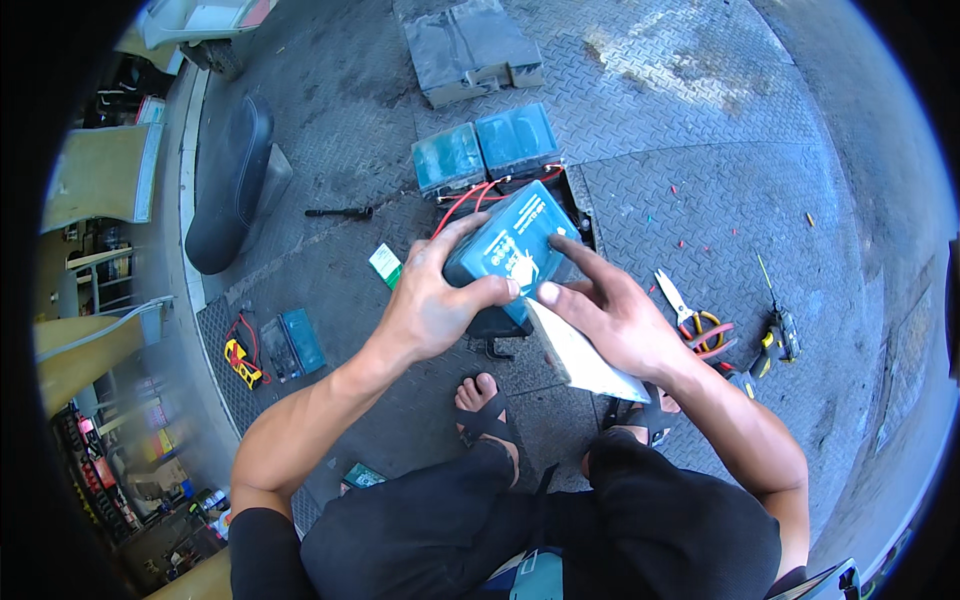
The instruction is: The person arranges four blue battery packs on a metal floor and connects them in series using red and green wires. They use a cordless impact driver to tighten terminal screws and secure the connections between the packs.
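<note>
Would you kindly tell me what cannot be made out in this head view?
All in the head view:
Held battery: underside, facing away from the camera.
Right foot: partly hidden by the white sheet.
Red bits: too small to identify.
Left-side clutter: blurred, cut off by the dark rim.

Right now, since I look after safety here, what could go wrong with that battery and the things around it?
The left grip holds the blue battery near bare toes, so a slip might hurt them. Red wires appear close to that grip and could snag. Scissors lie on the metal floor with blades uncovered; a careless step might mean a cut.
</note>
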Action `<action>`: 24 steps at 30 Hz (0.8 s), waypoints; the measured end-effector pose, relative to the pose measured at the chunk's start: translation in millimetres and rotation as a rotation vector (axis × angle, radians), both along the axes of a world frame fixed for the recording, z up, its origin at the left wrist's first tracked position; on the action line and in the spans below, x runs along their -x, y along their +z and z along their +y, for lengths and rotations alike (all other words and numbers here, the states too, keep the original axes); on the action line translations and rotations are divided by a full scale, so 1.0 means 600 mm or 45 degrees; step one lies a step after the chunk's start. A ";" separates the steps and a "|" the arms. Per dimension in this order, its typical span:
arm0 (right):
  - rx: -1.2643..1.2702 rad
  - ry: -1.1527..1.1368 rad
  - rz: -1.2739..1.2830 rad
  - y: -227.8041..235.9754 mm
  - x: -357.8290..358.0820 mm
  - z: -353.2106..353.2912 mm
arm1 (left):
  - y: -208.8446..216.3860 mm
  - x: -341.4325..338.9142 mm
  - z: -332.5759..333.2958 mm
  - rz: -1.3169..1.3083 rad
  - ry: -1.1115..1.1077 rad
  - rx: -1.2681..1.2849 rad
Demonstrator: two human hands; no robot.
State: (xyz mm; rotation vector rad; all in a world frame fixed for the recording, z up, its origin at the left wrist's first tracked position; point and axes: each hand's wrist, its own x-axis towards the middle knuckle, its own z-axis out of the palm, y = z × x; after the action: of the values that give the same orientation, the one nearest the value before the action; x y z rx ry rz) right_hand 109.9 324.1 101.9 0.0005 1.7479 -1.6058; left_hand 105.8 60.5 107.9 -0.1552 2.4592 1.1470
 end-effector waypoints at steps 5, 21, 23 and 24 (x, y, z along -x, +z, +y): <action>0.173 -0.136 -0.301 -0.042 0.046 -0.023 | -0.058 0.052 0.024 0.059 -0.022 0.107; 0.318 0.002 -0.771 -0.148 0.099 -0.090 | -0.073 0.061 0.037 0.021 0.105 0.781; 0.303 0.071 -0.806 -0.167 0.107 -0.102 | -0.082 0.067 0.037 0.009 0.102 0.806; 0.331 0.070 -0.815 -0.174 0.109 -0.105 | -0.088 0.071 0.036 0.005 0.113 0.810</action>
State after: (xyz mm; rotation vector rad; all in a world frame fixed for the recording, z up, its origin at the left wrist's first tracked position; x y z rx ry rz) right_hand 44.5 261.1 -2.4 0.3056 1.0383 -1.5561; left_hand 62.9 82.4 54.9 -0.4462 2.7570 0.3546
